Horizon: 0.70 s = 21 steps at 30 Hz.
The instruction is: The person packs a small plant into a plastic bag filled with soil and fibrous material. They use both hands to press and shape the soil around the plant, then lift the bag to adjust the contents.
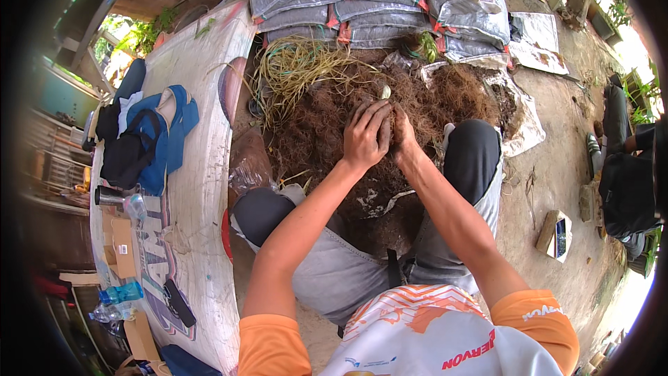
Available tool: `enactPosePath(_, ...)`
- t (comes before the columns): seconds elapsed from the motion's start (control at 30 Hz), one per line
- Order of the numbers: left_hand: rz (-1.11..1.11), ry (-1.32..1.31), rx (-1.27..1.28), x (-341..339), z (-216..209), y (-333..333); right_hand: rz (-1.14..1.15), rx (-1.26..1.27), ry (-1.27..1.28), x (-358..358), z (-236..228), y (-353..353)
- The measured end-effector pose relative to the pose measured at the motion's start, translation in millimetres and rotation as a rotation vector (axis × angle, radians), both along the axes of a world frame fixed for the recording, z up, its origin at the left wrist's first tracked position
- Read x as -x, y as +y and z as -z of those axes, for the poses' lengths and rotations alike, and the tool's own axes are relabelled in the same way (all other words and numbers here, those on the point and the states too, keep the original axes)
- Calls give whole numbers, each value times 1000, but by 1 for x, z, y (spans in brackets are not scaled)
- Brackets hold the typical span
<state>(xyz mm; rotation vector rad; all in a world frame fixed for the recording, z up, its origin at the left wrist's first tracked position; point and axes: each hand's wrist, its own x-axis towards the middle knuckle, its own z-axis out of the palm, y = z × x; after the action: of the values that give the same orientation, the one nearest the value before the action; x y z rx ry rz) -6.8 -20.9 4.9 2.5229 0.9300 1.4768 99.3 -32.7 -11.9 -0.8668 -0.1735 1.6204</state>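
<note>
Both hands press together in front of me, over a heap of brown coconut-like fibre (pixel 306 132). My left hand (pixel 367 132) curls its dirt-stained fingers around a clump of brown fibre. On the other side, my right hand (pixel 403 132) closes against the same clump. A pale greenish tip (pixel 385 92) pokes out above the fingers; the palms hide most of what they hold. Beside the heap at the left lies a tangle of yellow-green dry strips (pixel 299 63).
Stacked grey sacks (pixel 376 14) with red edges stand behind the heap. A torn white sack (pixel 525 129) lies right of it. At left, a white table (pixel 202 188) bears bags, bottles and cardboard. A phone in a pale block (pixel 554 235) sits on the right floor; a dark-clothed person is beyond.
</note>
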Motion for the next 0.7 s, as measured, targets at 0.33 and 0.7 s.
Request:
enactPosePath(0.33,76,-44,166,-9,-33,-7,-47,-178,131,-35,-29,-8)
enactPosePath(0.7,97,-378,632,-25,-29,-4,14,88,-352,-44,-65,-15)
